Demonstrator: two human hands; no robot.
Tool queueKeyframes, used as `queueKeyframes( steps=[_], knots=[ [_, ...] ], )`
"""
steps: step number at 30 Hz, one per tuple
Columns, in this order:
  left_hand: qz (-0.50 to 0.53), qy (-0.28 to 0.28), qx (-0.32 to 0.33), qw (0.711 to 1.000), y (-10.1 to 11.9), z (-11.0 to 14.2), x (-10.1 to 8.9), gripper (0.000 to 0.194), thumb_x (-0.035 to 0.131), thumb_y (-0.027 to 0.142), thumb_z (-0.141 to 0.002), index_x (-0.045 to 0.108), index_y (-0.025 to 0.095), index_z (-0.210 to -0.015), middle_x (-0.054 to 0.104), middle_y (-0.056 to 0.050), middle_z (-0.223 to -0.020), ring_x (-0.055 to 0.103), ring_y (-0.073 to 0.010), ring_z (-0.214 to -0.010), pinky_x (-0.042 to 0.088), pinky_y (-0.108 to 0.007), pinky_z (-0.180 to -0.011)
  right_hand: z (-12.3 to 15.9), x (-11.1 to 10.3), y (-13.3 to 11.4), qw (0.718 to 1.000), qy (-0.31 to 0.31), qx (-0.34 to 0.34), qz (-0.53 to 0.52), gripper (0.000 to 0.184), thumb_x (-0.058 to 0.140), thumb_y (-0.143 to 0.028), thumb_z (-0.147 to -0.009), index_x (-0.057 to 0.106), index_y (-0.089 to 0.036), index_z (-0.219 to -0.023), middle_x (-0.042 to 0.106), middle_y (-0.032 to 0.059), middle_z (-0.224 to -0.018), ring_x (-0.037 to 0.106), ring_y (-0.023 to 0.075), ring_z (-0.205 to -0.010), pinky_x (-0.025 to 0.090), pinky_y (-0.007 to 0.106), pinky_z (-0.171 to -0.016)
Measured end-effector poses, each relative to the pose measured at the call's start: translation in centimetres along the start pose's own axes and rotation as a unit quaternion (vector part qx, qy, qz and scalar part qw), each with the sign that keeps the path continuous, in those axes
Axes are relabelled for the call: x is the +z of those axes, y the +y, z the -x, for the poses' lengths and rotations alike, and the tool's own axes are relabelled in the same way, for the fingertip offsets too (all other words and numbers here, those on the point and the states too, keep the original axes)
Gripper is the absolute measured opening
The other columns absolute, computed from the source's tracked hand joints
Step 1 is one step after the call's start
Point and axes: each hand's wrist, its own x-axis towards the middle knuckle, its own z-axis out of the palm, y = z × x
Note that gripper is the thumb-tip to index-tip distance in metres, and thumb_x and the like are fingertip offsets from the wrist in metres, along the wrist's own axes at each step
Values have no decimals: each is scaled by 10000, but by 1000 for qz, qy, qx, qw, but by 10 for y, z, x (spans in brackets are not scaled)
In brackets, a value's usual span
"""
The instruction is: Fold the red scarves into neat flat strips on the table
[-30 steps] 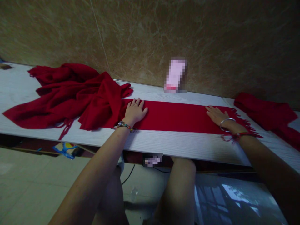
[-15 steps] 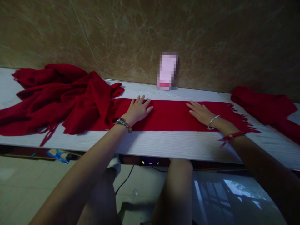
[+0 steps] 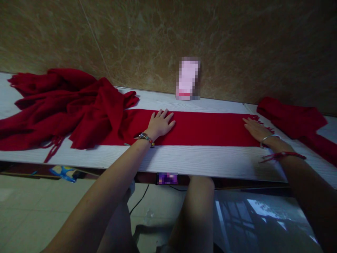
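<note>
A long red scarf lies stretched flat along the white table. My left hand rests flat on it, fingers spread, near the middle left. Flat as well, my right hand presses on the scarf's fringed right end. A beaded bracelet circles my left wrist; a silver bangle and a red string circle the right. The scarf's left part runs under a heap of red cloth.
A crumpled pile of red scarves fills the table's left side. More red cloth lies at the right end. A pink box stands against the brown marbled wall. My knees show below the table edge, above a tiled floor.
My right hand has slid back to the right along the scarf, from the middle out to the fringed end. My left hand has stayed nearly in place.
</note>
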Motion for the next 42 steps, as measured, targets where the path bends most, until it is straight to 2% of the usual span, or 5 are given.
queueKeyframes(
  steps=[4, 10, 16, 31, 42],
  knots=[
    [8, 7, -2, 1000, 0, -1, 1, 540, 233, 451, -954, 336, 244, -1443, 252, -40, -1546, 199, -260, -1422, 205, -476, -1133, 2, -18, -25, 996, -23, 90, -15, 521, 290, -291, -898, 442, -102, -1360, 396, 198, -1457, 292, 332, -1381, 295, 562, -1086],
    [18, 13, 0, 1000, -1, 0, 2, 536, 257, 441, -956, 347, 225, -1438, 264, -53, -1541, 205, -257, -1421, 191, -466, -1141, -7, -30, -143, 994, -42, -91, -49, 538, 310, -375, -934, 403, -148, -1412, 307, 105, -1527, 215, 231, -1420, 189, 398, -1166],
    [21, 15, -2, 1000, -1, 2, -1, 523, 259, 428, -958, 364, 228, -1430, 281, -45, -1534, 225, -245, -1416, 206, -444, -1141, -19, -8, -224, 972, -81, -209, -77, 566, 301, -474, -930, 350, -241, -1443, 275, 76, -1540, 213, 259, -1418, 211, 525, -1132],
    [14, 25, -4, 1000, 0, 2, -1, 515, 261, 425, -961, 378, 230, -1423, 304, -42, -1523, 251, -242, -1407, 228, -446, -1133, -26, 1, -65, 999, 14, 27, 16, 636, 237, -518, -924, 489, -113, -1345, 434, 257, -1409, 389, 402, -1310, 308, 611, -1035],
    [-1, 26, -7, 1000, -1, 3, -1, 510, 259, 419, -961, 374, 240, -1425, 300, -35, -1524, 254, -241, -1407, 249, -447, -1127, -7, -5, -204, 970, -53, -221, -87, 544, 348, -481, -912, 407, -270, -1410, 325, 73, -1521, 252, 276, -1405, 253, 556, -1107]
  ],
)
